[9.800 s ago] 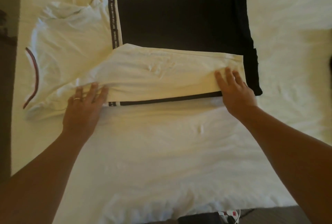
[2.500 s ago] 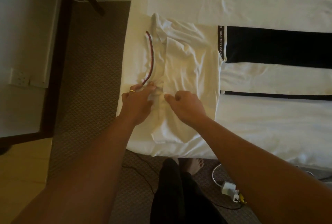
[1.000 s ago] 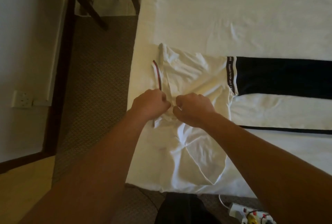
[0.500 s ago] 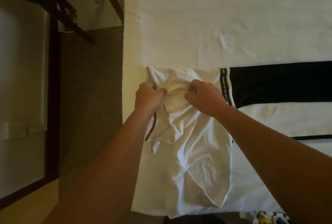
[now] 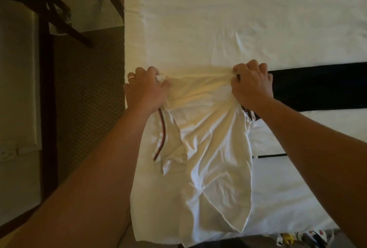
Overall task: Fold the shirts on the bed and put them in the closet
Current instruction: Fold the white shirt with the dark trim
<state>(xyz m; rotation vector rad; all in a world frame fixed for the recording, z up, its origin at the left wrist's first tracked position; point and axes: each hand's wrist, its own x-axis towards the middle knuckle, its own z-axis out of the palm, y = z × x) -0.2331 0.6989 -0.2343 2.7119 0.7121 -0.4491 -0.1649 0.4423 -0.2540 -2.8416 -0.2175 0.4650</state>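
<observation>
Your left hand (image 5: 146, 88) and right hand (image 5: 251, 84) each pinch bunched top edge of white cotton shirt with red-trimmed collar (image 5: 210, 148); shirt lies crumpled at white-sheeted bed (image 5: 218, 19) edge.

No legible text anywhere.

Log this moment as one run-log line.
left hand: grips shirt | right hand: grips shirt | shirt: on bed, part-folded | closet: unseen
</observation>
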